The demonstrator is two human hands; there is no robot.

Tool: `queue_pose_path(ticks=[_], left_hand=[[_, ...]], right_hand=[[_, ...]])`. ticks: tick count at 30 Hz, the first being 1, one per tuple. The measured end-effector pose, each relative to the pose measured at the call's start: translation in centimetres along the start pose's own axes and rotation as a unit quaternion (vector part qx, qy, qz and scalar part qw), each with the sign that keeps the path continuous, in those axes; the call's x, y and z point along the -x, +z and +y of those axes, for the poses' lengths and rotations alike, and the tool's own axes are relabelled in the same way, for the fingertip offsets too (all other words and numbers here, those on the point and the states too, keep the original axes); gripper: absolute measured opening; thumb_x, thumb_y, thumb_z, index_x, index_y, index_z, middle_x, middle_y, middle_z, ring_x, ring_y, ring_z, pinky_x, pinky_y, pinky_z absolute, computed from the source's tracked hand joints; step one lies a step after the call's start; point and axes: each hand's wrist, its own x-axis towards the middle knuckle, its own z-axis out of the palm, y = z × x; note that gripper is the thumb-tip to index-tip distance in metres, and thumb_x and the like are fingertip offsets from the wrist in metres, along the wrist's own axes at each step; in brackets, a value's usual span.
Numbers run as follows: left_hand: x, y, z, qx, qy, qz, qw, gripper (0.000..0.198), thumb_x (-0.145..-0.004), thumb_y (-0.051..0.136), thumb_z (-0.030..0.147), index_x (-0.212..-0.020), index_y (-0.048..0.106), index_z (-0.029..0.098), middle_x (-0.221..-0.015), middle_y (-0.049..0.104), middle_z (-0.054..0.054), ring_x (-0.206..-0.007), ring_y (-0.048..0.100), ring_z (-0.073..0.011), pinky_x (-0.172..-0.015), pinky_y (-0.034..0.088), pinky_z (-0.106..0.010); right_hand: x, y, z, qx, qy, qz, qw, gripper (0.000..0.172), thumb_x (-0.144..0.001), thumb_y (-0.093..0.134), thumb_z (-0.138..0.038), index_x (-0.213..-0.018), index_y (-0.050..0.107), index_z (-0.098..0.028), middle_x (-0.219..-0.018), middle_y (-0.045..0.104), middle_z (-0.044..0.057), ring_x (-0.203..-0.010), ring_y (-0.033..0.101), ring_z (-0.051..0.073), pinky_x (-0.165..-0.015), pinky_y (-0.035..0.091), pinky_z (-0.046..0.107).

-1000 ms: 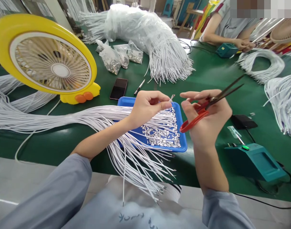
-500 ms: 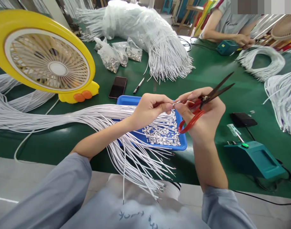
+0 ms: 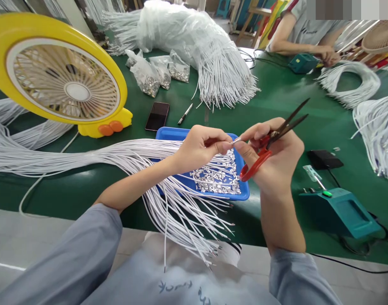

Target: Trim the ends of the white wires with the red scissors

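My left hand (image 3: 204,148) is closed in a pinch on the end of a white wire over the blue tray (image 3: 171,134). Facing it, my right hand (image 3: 273,156) has a pair of scissors (image 3: 260,163) hooked in the palm, red handles inward, dark blades pointing up and away. Its thumb and forefinger meet the wire tip, where something small and light shows; I cannot make out its shape. Many small silvery metal pieces (image 3: 213,180) lie in the tray. White wires (image 3: 130,154) run in from the left, some across the tray, others hanging over the table's front edge.
A yellow fan (image 3: 76,91) stands at left. Behind the tray are a phone (image 3: 157,116), a pen (image 3: 185,114), bags of metal parts (image 3: 148,78) and a wrapped wire bundle (image 3: 178,34). A teal device (image 3: 343,212) sits right. Across the table, a person's hands (image 3: 329,55) work.
My right hand has shifted slightly right and down, with the scissors tilting a little. My left fingertips have moved slightly right and down with the wire end.
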Motion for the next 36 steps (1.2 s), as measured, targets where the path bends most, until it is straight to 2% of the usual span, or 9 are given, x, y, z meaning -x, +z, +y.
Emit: queue_pose_path(ticks=[6, 9, 12, 17, 19, 21, 24, 30, 36], left_hand=[[-0.5, -0.6, 0.2, 0.083, -0.028, -0.105, 0.991, 0.042, -0.089, 0.058, 0.045, -0.062, 0.062, 0.013, -0.057, 0.06, -0.003, -0.055, 0.055, -0.0088, -0.053, 0.045, -0.022], [0.0, -0.2, 0.2, -0.017, 0.021, -0.038, 0.999, 0.029, -0.088, 0.06, 0.032, -0.068, 0.065, 0.013, -0.058, 0.06, -0.002, -0.053, 0.052, -0.0081, -0.05, 0.041, -0.021], [0.7, 0.6, 0.1, -0.181, 0.108, 0.053, 0.976, 0.014, -0.086, 0.061, 0.019, -0.076, 0.068, 0.013, -0.061, 0.059, -0.001, -0.053, 0.046, -0.0072, -0.049, 0.036, -0.02], [1.3, 1.3, -0.3, -0.263, 0.199, 0.087, 0.94, 0.013, -0.087, 0.058, 0.014, -0.078, 0.067, 0.011, -0.065, 0.061, -0.003, -0.058, 0.05, -0.0084, -0.054, 0.04, -0.021], [1.2, 1.1, 0.0, -0.222, 0.156, 0.068, 0.96, 0.014, -0.087, 0.057, 0.012, -0.077, 0.066, 0.011, -0.064, 0.06, -0.002, -0.057, 0.05, -0.0078, -0.054, 0.04, -0.02], [1.0, 0.8, 0.5, -0.14, 0.065, 0.022, 0.988, 0.018, -0.088, 0.054, 0.013, -0.072, 0.064, 0.011, -0.061, 0.058, -0.001, -0.056, 0.049, -0.0068, -0.052, 0.039, -0.018], [0.5, 0.2, 1.4, -0.032, -0.034, -0.035, 0.998, 0.029, -0.09, 0.052, 0.017, -0.063, 0.058, 0.011, -0.058, 0.056, -0.001, -0.055, 0.048, -0.0065, -0.053, 0.04, -0.018], [0.3, 0.0, 1.7, -0.011, -0.047, -0.016, 0.999, 0.033, -0.09, 0.054, 0.023, -0.059, 0.058, 0.012, -0.057, 0.056, -0.001, -0.052, 0.044, -0.0056, -0.05, 0.036, -0.019], [0.5, 0.1, 1.5, -0.038, -0.015, 0.005, 0.999, 0.026, -0.087, 0.057, 0.018, -0.063, 0.062, 0.011, -0.055, 0.059, 0.0, -0.05, 0.045, -0.0047, -0.047, 0.035, -0.017]], right_hand=[[-0.2, -0.8, -0.2, -0.013, 0.013, -0.051, 0.999, 0.034, -0.067, 0.081, -0.036, -0.075, 0.049, -0.028, -0.073, 0.06, -0.002, -0.051, 0.042, 0.013, -0.051, 0.036, 0.033], [-0.1, -0.7, -0.2, -0.012, 0.031, -0.041, 0.999, 0.035, -0.067, 0.08, -0.038, -0.075, 0.048, -0.027, -0.073, 0.059, -0.002, -0.052, 0.043, 0.013, -0.049, 0.034, 0.032], [0.0, -0.5, -0.2, -0.005, 0.039, -0.032, 0.999, 0.035, -0.068, 0.079, -0.036, -0.075, 0.046, -0.027, -0.07, 0.056, -0.003, -0.053, 0.043, 0.012, -0.046, 0.031, 0.03], [0.2, -0.7, -0.3, 0.027, 0.034, -0.034, 0.998, 0.032, -0.07, 0.077, -0.028, -0.073, 0.045, -0.026, -0.069, 0.054, -0.004, -0.049, 0.035, 0.008, -0.042, 0.025, 0.028], [0.2, -0.9, -0.4, 0.018, 0.043, -0.044, 0.998, 0.033, -0.069, 0.077, -0.027, -0.074, 0.044, -0.025, -0.07, 0.054, -0.004, -0.049, 0.035, 0.008, -0.042, 0.024, 0.027], [0.2, -0.9, -0.5, -0.012, 0.056, -0.055, 0.997, 0.035, -0.068, 0.078, -0.027, -0.074, 0.044, -0.025, -0.071, 0.055, -0.004, -0.05, 0.037, 0.008, -0.042, 0.026, 0.027], [0.1, -0.7, -0.7, -0.047, 0.058, -0.052, 0.996, 0.036, -0.068, 0.079, -0.027, -0.073, 0.044, -0.024, -0.073, 0.059, -0.003, -0.051, 0.04, 0.008, -0.045, 0.031, 0.027], [0.2, -0.3, -0.9, -0.037, 0.046, -0.036, 0.998, 0.032, -0.07, 0.078, -0.023, -0.074, 0.046, -0.024, -0.077, 0.063, -0.003, -0.06, 0.054, 0.012, -0.055, 0.04, 0.03], [0.3, -0.3, -0.8, -0.015, 0.039, -0.029, 0.999, 0.032, -0.07, 0.076, -0.019, -0.074, 0.045, -0.025, -0.078, 0.067, -0.004, -0.062, 0.055, 0.012, -0.056, 0.041, 0.03]])
